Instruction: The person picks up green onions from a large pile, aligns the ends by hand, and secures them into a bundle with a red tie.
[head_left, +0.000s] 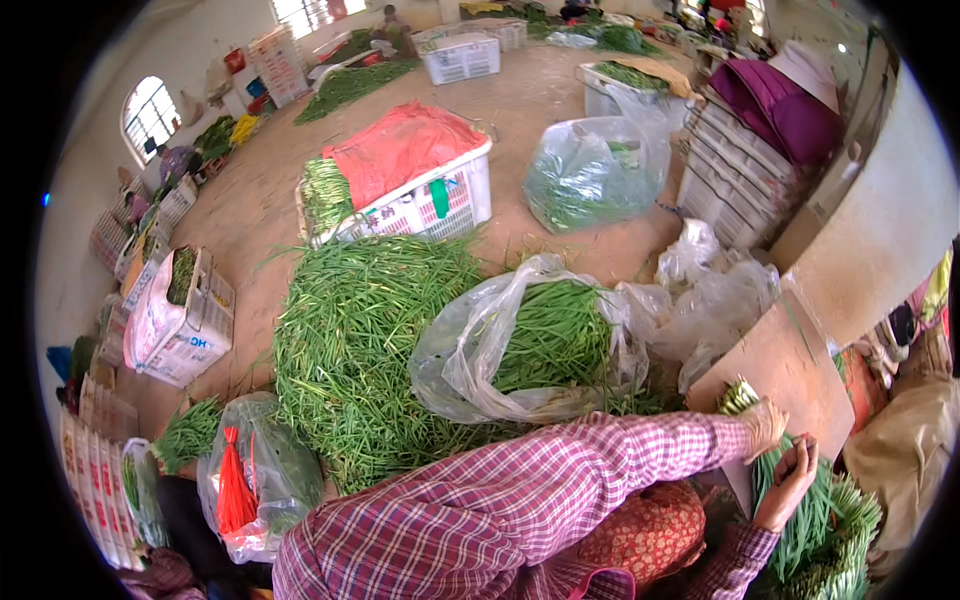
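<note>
My left hand (766, 427) grips a bunch of chive-like greens at the right. Its pale cut stalk ends (739, 396) stick out past the hand, and the long green leaves (772, 480) hang on the other side. Close below, my right hand (793, 480) has thumb and fingers pinched together, with a bit of thin red strip (805, 436) at the fingertips. Both hands are at the edge of a brown board (787, 367). More bunched greens (847, 525) lie beneath the right hand, pale ends outward.
A large heap of loose greens (367, 337) lies on the floor, beside an open clear bag of greens (555, 330). Red strips (236, 487) lie on another bag. A white crate (457, 195) under red cloth stands beyond; stacked crates (731, 165) are at right.
</note>
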